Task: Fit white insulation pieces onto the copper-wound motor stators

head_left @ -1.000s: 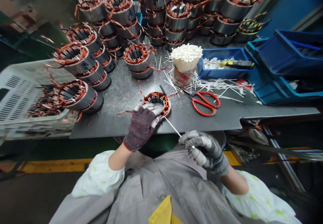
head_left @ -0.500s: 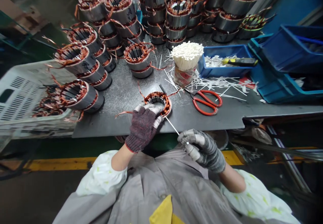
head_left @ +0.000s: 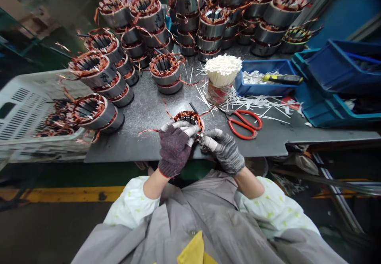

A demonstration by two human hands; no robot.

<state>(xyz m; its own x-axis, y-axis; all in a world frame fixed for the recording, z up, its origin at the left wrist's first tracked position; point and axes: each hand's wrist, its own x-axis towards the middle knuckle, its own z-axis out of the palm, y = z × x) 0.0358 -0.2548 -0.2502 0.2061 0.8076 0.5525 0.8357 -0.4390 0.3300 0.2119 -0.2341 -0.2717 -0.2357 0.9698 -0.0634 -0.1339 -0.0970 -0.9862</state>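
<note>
A motor stator (head_left: 190,117) with copper windings sits near the table's front edge. My left hand (head_left: 176,149), in a dark maroon glove with whitish fingertips, is closed over its near left rim. My right hand (head_left: 222,149), in a grey glove, pinches at the right side of the stator, close to the left fingertips. A small bit of a white cable tie (head_left: 199,136) shows between the two hands; my fingers hide the rest of it. Copper leads and a dark sleeve stick out from the stator.
Red-handled scissors (head_left: 244,124) lie to the right. Behind them are a can of white cable ties (head_left: 222,73), loose ties (head_left: 262,102) and a blue tray (head_left: 268,89). Stacked stators (head_left: 149,20) line the back and left. A white crate (head_left: 24,97) stands at left.
My right hand has moved up and left from below the table edge to the stator. The white tie stretched between them is now mostly hidden. My left hand stays on the stator.
</note>
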